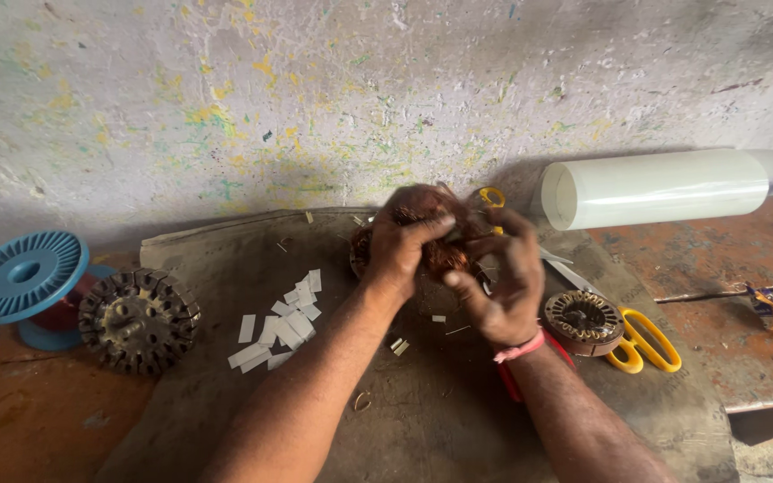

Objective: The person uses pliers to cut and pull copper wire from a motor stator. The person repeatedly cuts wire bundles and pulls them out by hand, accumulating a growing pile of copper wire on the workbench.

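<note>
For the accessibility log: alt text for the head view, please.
Left hand and right hand together grip a copper-wound stator above a dark mat. Nearby lie white paper strips, a bare stator core, yellow scissors and a white roll.

- One head-worn view looks down and forward from close above the worktable (pixel 422 420).
- It faces the stained wall (pixel 315 89) behind; both forearms enter from below.

Both forearms are bare, no sleeves showing at all, and the right hand (pixel 503 286) has a thin pink-red thread band tied around its wrist
</note>
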